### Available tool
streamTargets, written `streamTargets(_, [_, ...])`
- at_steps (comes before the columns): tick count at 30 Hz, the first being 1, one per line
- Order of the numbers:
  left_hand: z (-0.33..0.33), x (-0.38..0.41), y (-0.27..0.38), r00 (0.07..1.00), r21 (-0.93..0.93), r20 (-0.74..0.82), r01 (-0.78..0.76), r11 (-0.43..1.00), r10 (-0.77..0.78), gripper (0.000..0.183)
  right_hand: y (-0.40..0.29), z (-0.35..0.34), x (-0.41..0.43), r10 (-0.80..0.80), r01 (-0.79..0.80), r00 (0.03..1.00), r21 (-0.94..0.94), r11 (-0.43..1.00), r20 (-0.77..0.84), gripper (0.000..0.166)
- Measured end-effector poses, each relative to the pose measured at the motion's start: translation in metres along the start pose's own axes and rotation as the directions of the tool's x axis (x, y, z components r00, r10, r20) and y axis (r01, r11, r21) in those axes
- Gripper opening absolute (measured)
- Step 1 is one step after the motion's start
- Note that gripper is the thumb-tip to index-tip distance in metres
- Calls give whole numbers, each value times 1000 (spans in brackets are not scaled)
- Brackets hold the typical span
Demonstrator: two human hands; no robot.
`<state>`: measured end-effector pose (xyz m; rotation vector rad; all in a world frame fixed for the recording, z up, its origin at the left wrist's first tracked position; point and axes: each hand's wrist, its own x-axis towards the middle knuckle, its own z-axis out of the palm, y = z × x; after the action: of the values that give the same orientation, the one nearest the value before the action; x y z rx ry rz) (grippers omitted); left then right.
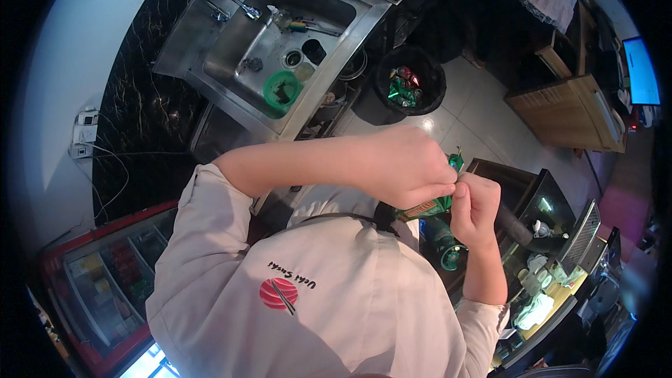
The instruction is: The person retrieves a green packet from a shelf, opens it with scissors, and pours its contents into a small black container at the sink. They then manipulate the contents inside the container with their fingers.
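My left hand (407, 165) reaches across from the left, its fingers closed on a green foil packet (426, 209). Close against it, my right hand (475, 203) pinches the packet's right edge between thumb and fingers. The hands nearly touch, at chest height in front of my light jacket (336, 294). The packet bears writing, and part of it is hidden behind my left hand and wrist. Whether it is torn I cannot tell.
A steel sink (210, 81) at the upper left holds a green bowl (282, 92) and a black cup. Beside it stands a black-lined bin (438, 81) with crushed cans. A glass-topped freezer (105, 299) is lower left; a cluttered counter (567, 291) lies right.
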<state>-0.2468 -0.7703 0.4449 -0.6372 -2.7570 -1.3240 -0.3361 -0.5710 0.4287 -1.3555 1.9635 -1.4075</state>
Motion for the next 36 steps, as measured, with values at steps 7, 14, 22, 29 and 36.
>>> streamTargets(7, [32,7,-9,901,-90,-425,-137,987,86,29,11,29,0,-133,136,923,-16,991,-361,40])
streamTargets(14, [16,12,-8,849,273,-443,-177,945,287,27,19,21,13,-27,245,834,325,913,-551,39])
streamTargets(22, [22,2,-26,817,72,-543,-182,981,192,20,12,-7,31,-29,41,903,19,999,-428,31])
streamTargets(29, [13,3,-17,836,-565,-487,-81,821,-252,30,13,-3,32,-180,202,827,-17,979,-533,26])
streamTargets(36, [-22,21,-10,920,-111,-380,-150,982,98,23,2,-4,30,-274,277,818,-70,958,-505,29])
